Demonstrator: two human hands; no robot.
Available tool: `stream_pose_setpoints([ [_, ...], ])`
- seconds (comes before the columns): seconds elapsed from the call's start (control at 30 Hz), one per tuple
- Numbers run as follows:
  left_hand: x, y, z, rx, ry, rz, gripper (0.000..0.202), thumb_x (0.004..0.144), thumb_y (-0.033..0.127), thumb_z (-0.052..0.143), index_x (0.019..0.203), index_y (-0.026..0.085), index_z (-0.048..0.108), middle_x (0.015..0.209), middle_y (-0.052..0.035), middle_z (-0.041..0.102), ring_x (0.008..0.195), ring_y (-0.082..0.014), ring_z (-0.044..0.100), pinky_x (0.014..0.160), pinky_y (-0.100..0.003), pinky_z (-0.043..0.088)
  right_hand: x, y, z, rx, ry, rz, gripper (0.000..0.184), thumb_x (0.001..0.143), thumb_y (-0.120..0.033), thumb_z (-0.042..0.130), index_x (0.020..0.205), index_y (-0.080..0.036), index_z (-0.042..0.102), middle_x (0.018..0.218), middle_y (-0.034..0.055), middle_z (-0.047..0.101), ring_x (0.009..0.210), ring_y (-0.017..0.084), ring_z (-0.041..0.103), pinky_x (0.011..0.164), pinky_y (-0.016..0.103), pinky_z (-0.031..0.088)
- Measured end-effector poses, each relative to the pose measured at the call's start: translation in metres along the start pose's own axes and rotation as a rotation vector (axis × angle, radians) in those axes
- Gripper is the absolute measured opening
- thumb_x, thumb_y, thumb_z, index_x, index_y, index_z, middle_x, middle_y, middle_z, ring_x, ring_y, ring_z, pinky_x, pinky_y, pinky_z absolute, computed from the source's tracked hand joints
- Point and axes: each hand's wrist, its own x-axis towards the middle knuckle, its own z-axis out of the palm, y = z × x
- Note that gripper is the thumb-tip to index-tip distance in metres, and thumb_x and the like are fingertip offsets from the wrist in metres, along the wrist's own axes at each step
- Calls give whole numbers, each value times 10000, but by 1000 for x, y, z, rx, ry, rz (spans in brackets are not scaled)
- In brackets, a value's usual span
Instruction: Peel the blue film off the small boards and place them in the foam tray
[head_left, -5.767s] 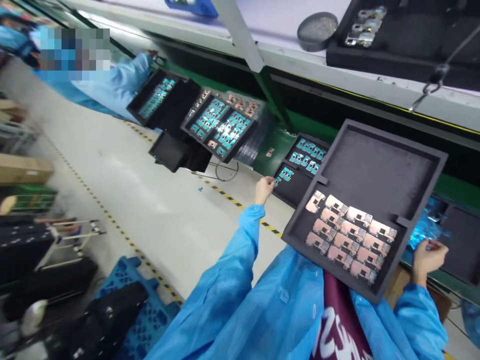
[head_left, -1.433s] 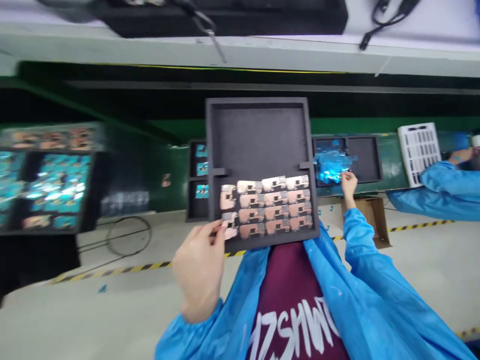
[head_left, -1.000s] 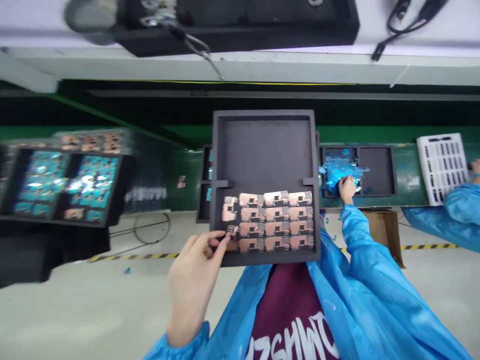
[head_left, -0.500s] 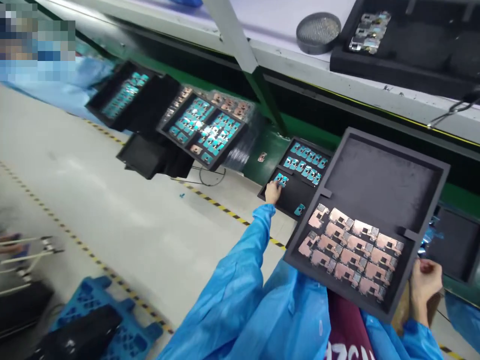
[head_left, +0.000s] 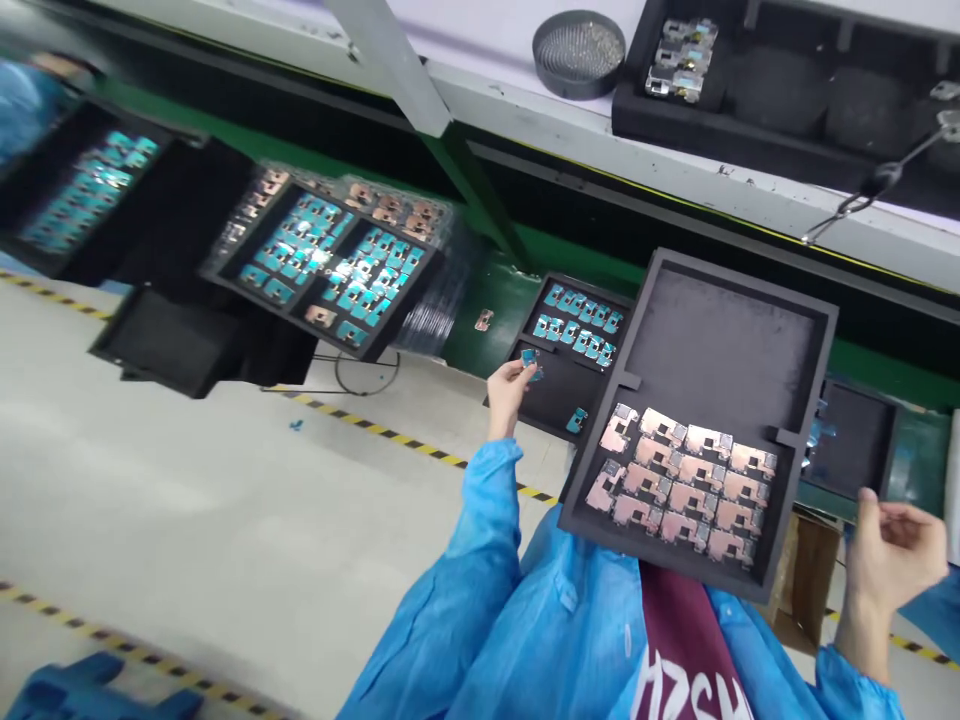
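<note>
My left hand (head_left: 507, 393) is closed in a pinch on a small teal circuit board (head_left: 530, 358), raised over the near half of a black tray (head_left: 551, 400). Two rows of teal boards (head_left: 577, 318) lie in that tray's far half, and a single teal board (head_left: 577, 420) in its near half. To the right, my right hand (head_left: 896, 550) is in the air beside a large black tray (head_left: 739, 330). Its fingers are loosely curled, the thumb stands apart, and nothing shows between them. Copper-coloured circuit boards (head_left: 690, 480) fill the large tray's near half.
A black tray of teal boards (head_left: 315, 260) sits on wrapped stacks at left. Behind the large tray, another black tray (head_left: 855, 440) is partly hidden. The bench above holds a round dish (head_left: 578, 55) and a black tray (head_left: 787, 90). A cardboard box (head_left: 806, 580) stands below right.
My left hand has lifted off the small tray with a teal board. My right hand has moved right, away from the large tray's edge, and its fingers have loosened. The view has shifted.
</note>
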Motion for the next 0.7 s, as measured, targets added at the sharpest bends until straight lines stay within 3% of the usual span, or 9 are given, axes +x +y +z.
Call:
stream_pose_setpoints([
  [0.07, -54, 26, -23, -204, -29, 96, 459, 847, 471, 857, 1133, 121, 772, 1088, -144, 817, 910, -224, 756, 705, -280, 545, 1, -55, -6, 115, -73, -147, 388, 834, -534, 878, 979, -203, 737, 867, 40, 707, 704, 212, 650, 669, 362, 524],
  [0.13, -116, 56, -35, -341, -101, 184, 476, 791, 473, 939, 1118, 158, 795, 1058, -118, 828, 927, -231, 770, 708, -283, 575, -8, -109, -9, 234, -292, -308, 326, 927, -465, 836, 1122, -211, 775, 985, 63, 768, 794, 216, 721, 711, 352, 573],
  [0.2, -174, 85, -35, -349, -254, 231, 392, 818, 443, 940, 1082, 179, 819, 1029, -96, 832, 914, -227, 777, 766, -309, 622, -23, -155, -6, 342, -612, -456, 326, 991, -402, 791, 1272, -239, 760, 1068, 67, 783, 889, 215, 752, 752, 338, 604],
  [0.27, -219, 108, -24, -328, -409, 244, 311, 866, 414, 909, 1072, 194, 832, 986, -71, 828, 858, -212, 767, 761, -315, 638, -36, -184, 3, 450, -885, -551, 391, 1009, -400, 784, 1363, -245, 721, 1136, 72, 783, 907, 200, 753, 755, 322, 612],
  [0.33, -245, 121, -10, -300, -500, 279, 251, 895, 373, 884, 1071, 201, 838, 962, -52, 815, 821, -194, 750, 755, -305, 636, -44, -194, 14, 534, -1003, -527, 347, 1008, -423, 794, 1287, -224, 736, 1108, 64, 785, 854, 177, 738, 715, 295, 603],
  [0.47, -258, 126, 14, -258, -522, 458, 144, 919, 301, 843, 1025, 202, 843, 978, -46, 795, 859, -186, 743, 789, -288, 619, -46, -180, 18, 621, -996, -313, 254, 993, -452, 816, 1008, -202, 771, 899, 12, 773, 675, 129, 670, 608, 246, 552],
  [0.6, -258, 126, 27, -220, -510, 623, 112, 971, 264, 770, 888, 203, 815, 903, -38, 786, 830, -176, 728, 740, -278, 585, -48, -161, 6, 624, -955, -271, 207, 1057, -401, 740, 1006, -211, 803, 896, 17, 792, 756, 145, 716, 699, 259, 576],
  [0.7, -262, 123, 38, -213, -486, 666, 140, 985, 252, 751, 865, 202, 803, 875, -31, 782, 811, -169, 718, 740, -280, 575, -55, -152, 1, 583, -855, -303, 213, 1095, -372, 674, 1037, -216, 807, 910, 30, 792, 751, 147, 708, 696, 275, 584],
])
